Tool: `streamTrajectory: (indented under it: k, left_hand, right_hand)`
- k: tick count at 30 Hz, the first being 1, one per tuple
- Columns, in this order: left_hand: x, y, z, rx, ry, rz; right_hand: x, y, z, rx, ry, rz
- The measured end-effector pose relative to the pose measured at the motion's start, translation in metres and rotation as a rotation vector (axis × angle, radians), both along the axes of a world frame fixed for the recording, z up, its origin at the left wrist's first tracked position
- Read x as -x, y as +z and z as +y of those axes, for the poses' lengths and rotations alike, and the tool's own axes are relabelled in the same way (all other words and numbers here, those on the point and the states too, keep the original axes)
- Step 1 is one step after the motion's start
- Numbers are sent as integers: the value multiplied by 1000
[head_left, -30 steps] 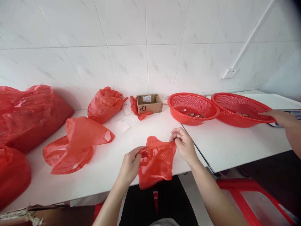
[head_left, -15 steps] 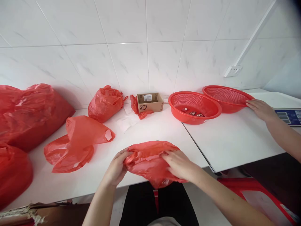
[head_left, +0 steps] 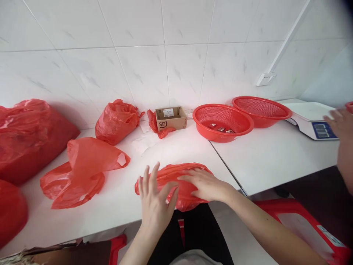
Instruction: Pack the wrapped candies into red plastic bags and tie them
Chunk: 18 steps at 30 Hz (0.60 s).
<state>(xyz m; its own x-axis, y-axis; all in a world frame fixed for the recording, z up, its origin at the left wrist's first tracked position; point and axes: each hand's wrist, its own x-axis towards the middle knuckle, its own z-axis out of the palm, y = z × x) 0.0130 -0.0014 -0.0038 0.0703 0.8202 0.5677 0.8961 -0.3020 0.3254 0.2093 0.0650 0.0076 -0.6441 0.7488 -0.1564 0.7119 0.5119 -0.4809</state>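
A crumpled red plastic bag (head_left: 173, 172) lies at the table's front edge, right before me, with part of it hanging over. My left hand (head_left: 156, 206) is open beside the bag's left part, fingers spread and raised. Whether its fingertips touch the film I cannot tell. Flat across the right half of the bag rests my right hand (head_left: 206, 186), its fingers stretched out. To the left lies a loose, flattened red bag (head_left: 88, 158). What the bag under my hands contains is hidden.
Two red colanders (head_left: 223, 137) (head_left: 261, 121) stand back right; the nearer holds several small dark packets (head_left: 221, 129). An open carton (head_left: 173, 124) and filled red bags (head_left: 117, 121) (head_left: 35, 140) line the wall. At right, another person's hand (head_left: 342, 123) is by a scale (head_left: 309, 123).
My left hand has let go of the bag and spread its fingers. My right hand has flattened onto it. The other person's hand has left the far colander and moved right. The view has shifted slightly.
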Motion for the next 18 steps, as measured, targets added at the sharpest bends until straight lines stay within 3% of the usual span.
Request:
streamTrajectory:
  k: [3,5,9,12,15,18]
  left_hand:
    - [0,-23,32,255,56,288]
    - [15,-31,57,340,98,338]
    - [53,-23,86,430,205,328]
    - [67,-11,81,546,184,324]
    - [66,-4,61,625,129,314]
    - [63,2,36,647,54,207]
  right_hand:
    - [4,-2,-9,-32,115,-37]
    - [-1,-4,-16,-57,171,-80]
    - [-24,-9,-21,-136,201,-102]
    - [-38,-6,-13,-161,134,-17]
    - [-52,6,9,-129,-11,182]
    - [-79,15,47,-360,-278,379]
